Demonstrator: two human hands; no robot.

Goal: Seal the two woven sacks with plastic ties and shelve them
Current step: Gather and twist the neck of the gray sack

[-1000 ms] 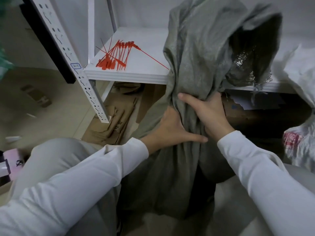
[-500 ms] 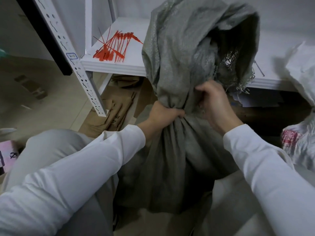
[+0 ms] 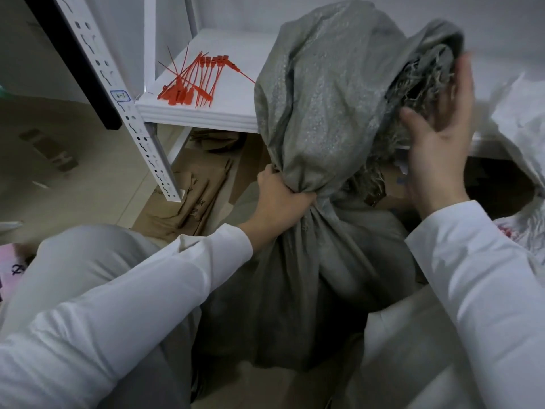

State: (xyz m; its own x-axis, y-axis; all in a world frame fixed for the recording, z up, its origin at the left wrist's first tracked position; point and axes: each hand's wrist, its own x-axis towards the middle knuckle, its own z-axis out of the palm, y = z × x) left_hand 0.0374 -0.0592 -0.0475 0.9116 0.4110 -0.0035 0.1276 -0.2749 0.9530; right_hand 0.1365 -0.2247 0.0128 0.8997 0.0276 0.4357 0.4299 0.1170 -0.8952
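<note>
Before shelf edge (image 3: 200,121), gathered sack neck (image 3: 324,202)

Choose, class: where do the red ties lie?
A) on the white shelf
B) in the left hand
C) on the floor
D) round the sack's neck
A: the ties lie in a loose bunch on the shelf, left of the sack, with none round its neck.
</note>
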